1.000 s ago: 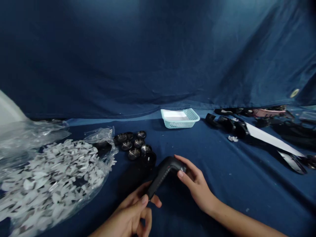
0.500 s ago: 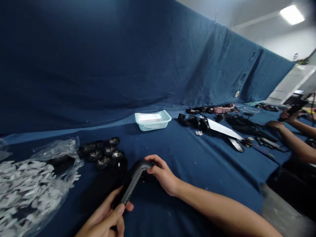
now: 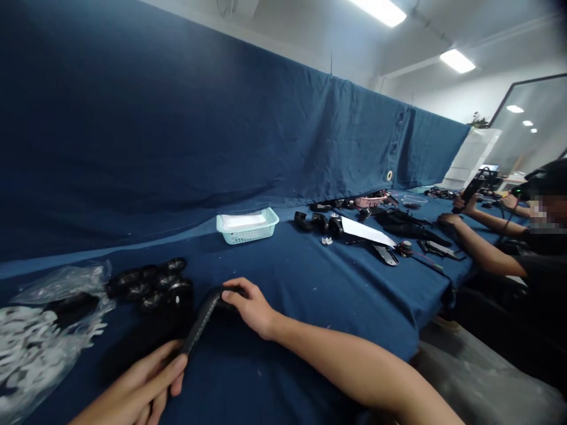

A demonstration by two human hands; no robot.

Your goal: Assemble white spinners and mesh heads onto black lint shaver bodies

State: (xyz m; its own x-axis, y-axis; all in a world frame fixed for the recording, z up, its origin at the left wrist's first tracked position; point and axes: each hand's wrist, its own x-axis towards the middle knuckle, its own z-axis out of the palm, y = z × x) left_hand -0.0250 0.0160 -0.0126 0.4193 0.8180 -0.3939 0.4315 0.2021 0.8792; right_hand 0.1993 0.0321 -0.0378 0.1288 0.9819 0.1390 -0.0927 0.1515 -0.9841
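Note:
A long black plastic housing (image 3: 201, 323), bent at its far end, is held in front of me above the blue cloth. My left hand (image 3: 148, 378) is closed around its near, straight end, with the thumb on top. At the bent far end, my right hand (image 3: 251, 308) grips it between thumb and fingers. A pale strip with small marks or teeth runs along the edge facing me. Just left of the housing lie several shiny black rounded parts (image 3: 153, 283); the underside of the housing is hidden.
A clear plastic bag of white plastic pieces (image 3: 31, 348) lies at left. Behind my hands stands a light-blue basket (image 3: 248, 235) holding white sheets. To the right are black curved parts (image 3: 303, 221), a white sheet (image 3: 367, 231) and a co-worker's arm (image 3: 485, 251). A blue curtain (image 3: 248, 130) hangs behind.
My view has turned right and tilted up, so things appear farther left and more of the co-worker shows. Both hands still hold the black housing, which looks slightly turned.

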